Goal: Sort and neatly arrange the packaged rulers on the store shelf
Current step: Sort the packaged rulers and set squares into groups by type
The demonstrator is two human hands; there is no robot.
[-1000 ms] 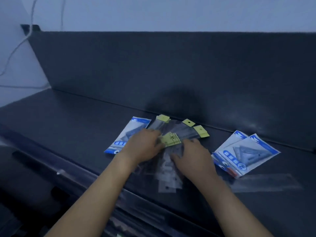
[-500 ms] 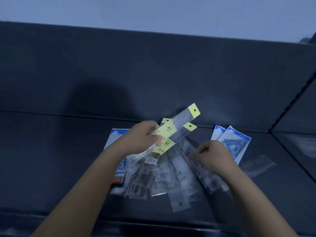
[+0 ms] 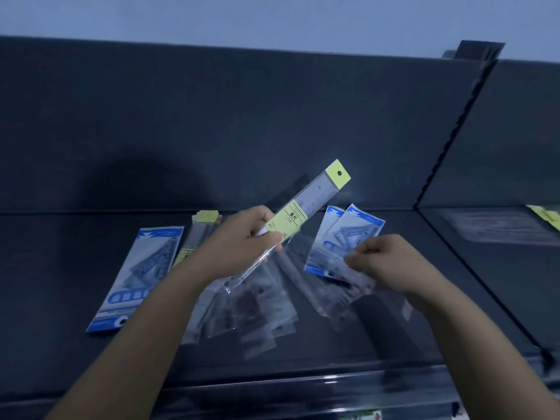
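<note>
The left hand (image 3: pixel 242 241) has its fingers and thumb wrapped around the lower half of a yellow-labelled ruler pack (image 3: pixel 306 207). It holds the pack off the shelf (image 3: pixel 60 268), with the tagged end tilted up and away towards the back panel. The right hand (image 3: pixel 391 262) hovers with its fingers curled inward and fingertips close together over the clear sleeves. Blur makes it impossible to tell whether it pinches one.

The likeliest trouble is the loose pile of clear packs (image 3: pixel 266 304) fanned out under and between both hands. The sleeves look slick and overlap at odd angles, so pulling one out could drag its neighbours along. Some lie close to the shelf's front edge, nearer the person than either hand, and could probably slide off. The raised pack is held low on its length, so it may swing or slip if the grip loosens. The two blue packs (image 3: pixel 354 228) just beyond the right hand overlap the pile and could be knocked out of line.

Much is hard to read. The clear sleeves blend into the dark shelf, so their number cannot be counted. A yellow-tagged pack (image 3: pixel 206 218) beyond the left hand is partly covered by the wrist. The single blue pack (image 3: pixel 136 274), out to the left of the left hand, is in plain sight, though its print is too dim to read.
</note>
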